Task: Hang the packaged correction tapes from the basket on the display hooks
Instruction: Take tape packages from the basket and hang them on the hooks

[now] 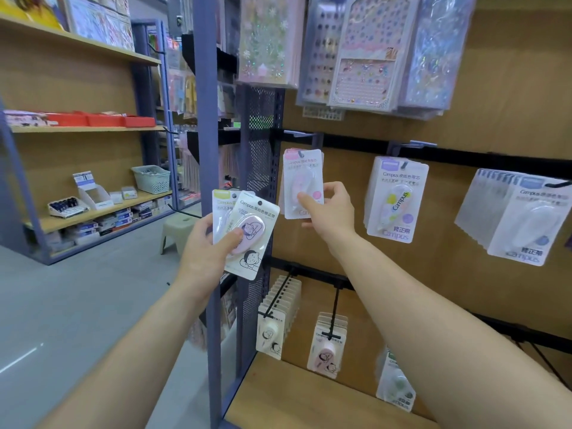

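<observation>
My left hand [208, 247] grips a small stack of packaged correction tapes [251, 233]; the front card shows a pink tape and a cartoon figure. My right hand [328, 210] pinches the lower part of a pink packaged correction tape [301, 178], which hangs on the leftmost upper display hook [301, 155]. More packs hang on the neighbouring hooks: a yellow-and-purple one [396, 199] and a white row [523, 218]. On the lower rail hang further packs [328, 348]. The basket is not in view.
Sticker sheets [365, 51] hang above the tapes. A perforated metal panel [260, 150] and a blue-grey upright post [205, 150] stand left of the hooks. A small stool [178, 232] sits on the aisle floor. Shelves with stationery and a pale green basket [151, 179] line the left.
</observation>
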The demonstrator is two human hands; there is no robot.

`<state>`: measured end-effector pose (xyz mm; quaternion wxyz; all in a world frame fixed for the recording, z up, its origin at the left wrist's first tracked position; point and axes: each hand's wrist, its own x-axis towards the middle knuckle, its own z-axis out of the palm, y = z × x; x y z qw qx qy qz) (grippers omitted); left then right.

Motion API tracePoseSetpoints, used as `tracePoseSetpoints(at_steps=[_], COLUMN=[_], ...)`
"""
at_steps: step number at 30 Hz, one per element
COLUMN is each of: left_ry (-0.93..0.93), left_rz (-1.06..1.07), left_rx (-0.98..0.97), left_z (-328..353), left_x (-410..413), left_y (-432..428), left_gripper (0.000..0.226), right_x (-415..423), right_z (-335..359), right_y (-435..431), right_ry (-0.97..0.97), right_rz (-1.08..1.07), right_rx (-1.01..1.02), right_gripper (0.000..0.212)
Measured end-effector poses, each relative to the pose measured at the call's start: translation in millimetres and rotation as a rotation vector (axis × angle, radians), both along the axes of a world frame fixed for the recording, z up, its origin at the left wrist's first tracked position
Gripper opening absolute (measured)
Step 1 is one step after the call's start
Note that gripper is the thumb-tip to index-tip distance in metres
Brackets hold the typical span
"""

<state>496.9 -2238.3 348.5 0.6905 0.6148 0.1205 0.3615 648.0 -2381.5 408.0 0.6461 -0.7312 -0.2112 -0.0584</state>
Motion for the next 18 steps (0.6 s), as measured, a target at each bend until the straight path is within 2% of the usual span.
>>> tracePoseSetpoints(at_steps=[2,5,7,11,15,18], left_ry=[0.013,0.029,0.030,0.066,0.160,0.235], left_rz=[-0.004,-0.022,-0.041,-0.100,-0.189,-0.193], left_rx=[-0.001,-0.012,-0.026,-0.077,-0.115,-0.112], left_z=[-4,-15,-27,-60,-102,-134], left_x=[-1,-2,-3,-7,-12,-15], left_y=[-3,-12,-22,-54,-88,-109], left_gripper=[0.026,0.036,0.038,0.039,0.056,0.049], right_x=[4,-9,-34,-87,-99,-98], right_z=[-2,-17,-40,-95,-141,-174], right_y=[2,-8,-25,-57,-81,-102], right_ry=[0.049,-0.051,-0.030,0.174,0.295,0.396], right_rz=[-0.056,-0.185,-0.126,0.192,0.174,0.199], right_rx=[-0.106,-0.309,-0.263,-0.126,-0.029,0.016], right_gripper=[0.037,0.058,0.057,0.037,0.039,0.035])
